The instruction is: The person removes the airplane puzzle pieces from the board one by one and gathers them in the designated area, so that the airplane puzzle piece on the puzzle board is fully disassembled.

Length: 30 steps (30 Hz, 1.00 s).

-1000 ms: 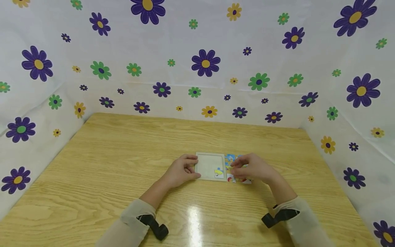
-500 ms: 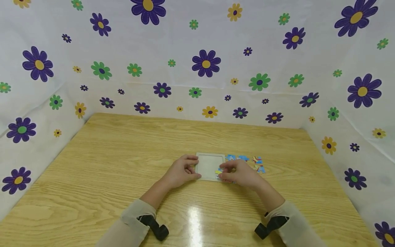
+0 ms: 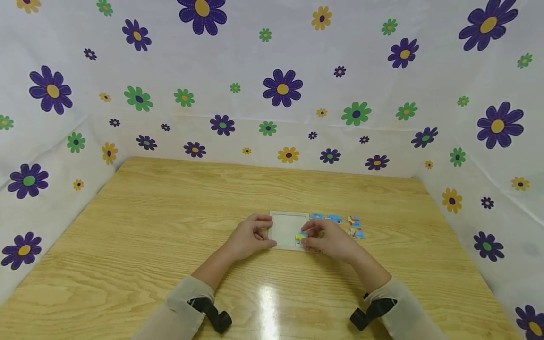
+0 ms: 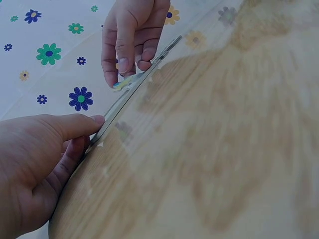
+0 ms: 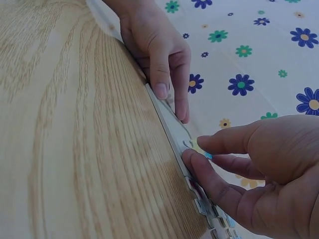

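A pale, shallow puzzle tray (image 3: pixel 285 224) lies flat on the wooden table. My left hand (image 3: pixel 248 237) grips its left edge, thumb at the near corner and fingers at the far one. Over the tray's lower right corner, my right hand (image 3: pixel 329 241) pinches a yellow-and-blue jigsaw piece (image 3: pixel 299 239) between thumb and fingers. From the left wrist, this jigsaw piece (image 4: pixel 123 83) looks slightly tilted at the fingertips. The right wrist view shows the thumb and index finger at either side of it, partly covering it.
Several loose jigsaw pieces (image 3: pixel 334 218) in blue, yellow and red lie right of the tray, some hidden under the right hand. A white flower-print cloth (image 3: pixel 238 104) encloses the back and sides of the table (image 3: pixel 191 198).
My right hand has moved left from the loose pieces to the tray's lower right corner, where it has stayed for the last half second. The left hand keeps its grip on the tray.
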Tool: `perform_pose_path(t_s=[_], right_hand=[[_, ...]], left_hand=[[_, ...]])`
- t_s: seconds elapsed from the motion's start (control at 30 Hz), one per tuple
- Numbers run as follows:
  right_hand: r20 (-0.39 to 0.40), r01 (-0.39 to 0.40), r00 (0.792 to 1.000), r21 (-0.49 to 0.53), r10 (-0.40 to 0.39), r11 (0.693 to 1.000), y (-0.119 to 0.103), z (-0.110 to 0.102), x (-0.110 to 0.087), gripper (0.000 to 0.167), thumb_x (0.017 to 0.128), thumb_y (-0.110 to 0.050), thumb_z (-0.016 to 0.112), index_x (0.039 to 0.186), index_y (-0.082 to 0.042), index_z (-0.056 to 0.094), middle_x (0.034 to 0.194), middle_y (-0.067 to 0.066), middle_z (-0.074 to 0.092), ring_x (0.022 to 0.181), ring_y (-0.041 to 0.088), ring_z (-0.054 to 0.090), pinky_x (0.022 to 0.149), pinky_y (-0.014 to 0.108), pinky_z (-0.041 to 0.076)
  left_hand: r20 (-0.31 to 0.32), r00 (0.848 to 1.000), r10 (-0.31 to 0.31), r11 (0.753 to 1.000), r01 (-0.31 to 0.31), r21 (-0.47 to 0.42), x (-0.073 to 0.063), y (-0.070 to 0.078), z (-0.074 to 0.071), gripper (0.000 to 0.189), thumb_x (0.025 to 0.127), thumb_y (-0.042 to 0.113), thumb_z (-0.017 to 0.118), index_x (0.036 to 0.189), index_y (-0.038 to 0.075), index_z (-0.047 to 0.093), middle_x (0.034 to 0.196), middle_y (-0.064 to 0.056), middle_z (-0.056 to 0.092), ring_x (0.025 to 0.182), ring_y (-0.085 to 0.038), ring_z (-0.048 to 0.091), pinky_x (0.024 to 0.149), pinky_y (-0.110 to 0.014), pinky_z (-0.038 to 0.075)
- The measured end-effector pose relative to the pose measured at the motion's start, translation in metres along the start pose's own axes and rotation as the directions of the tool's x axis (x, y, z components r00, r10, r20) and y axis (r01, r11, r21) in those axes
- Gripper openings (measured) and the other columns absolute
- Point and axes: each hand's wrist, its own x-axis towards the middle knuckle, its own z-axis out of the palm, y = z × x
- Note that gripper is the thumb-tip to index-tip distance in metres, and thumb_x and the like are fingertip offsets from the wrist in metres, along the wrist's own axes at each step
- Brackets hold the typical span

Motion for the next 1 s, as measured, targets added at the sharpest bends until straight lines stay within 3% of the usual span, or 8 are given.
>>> perform_pose_path(t_s=[0.33, 0.67, 1.0], right_hand=[[-0.004, 0.010, 1.000, 0.105, -0.010, 0.994, 0.001, -0.001, -0.003, 0.021, 0.097, 0.000, 0.060, 0.117, 0.007, 0.056, 0.098, 0.018, 0.060, 0.080, 0.021, 0.071, 0.071, 0.032, 0.061], [0.047, 0.043, 0.998, -0.002, -0.043, 0.999, 0.000, -0.012, -0.001, 0.025, 0.098, -0.004, 0.057, 0.121, -0.001, 0.064, 0.092, 0.016, 0.063, 0.074, 0.021, 0.066, 0.061, 0.028, 0.051], [0.062, 0.007, 0.998, 0.014, -0.008, 1.000, 0.006, -0.022, -0.004, 0.027, 0.095, -0.013, 0.066, 0.119, -0.001, 0.061, 0.094, 0.014, 0.070, 0.076, 0.021, 0.068, 0.056, 0.026, 0.048]], left_hand=[[0.008, 1.000, -0.016, 1.000, 0.016, -0.008, -0.003, 0.000, -0.001, 0.058, 0.083, 0.012, 0.082, 0.135, 0.000, 0.061, 0.141, -0.009, 0.053, 0.084, -0.011, 0.061, 0.073, -0.018, 0.053], [-0.003, 1.000, 0.007, 1.000, -0.007, 0.004, 0.001, 0.000, -0.001, 0.057, 0.083, 0.013, 0.082, 0.134, -0.001, 0.061, 0.141, -0.007, 0.054, 0.084, -0.010, 0.062, 0.074, -0.017, 0.053], [0.010, 1.000, 0.004, 1.000, -0.004, 0.006, 0.000, -0.001, 0.000, 0.056, 0.083, 0.013, 0.082, 0.134, 0.000, 0.061, 0.143, -0.007, 0.052, 0.085, -0.010, 0.061, 0.074, -0.017, 0.053]])
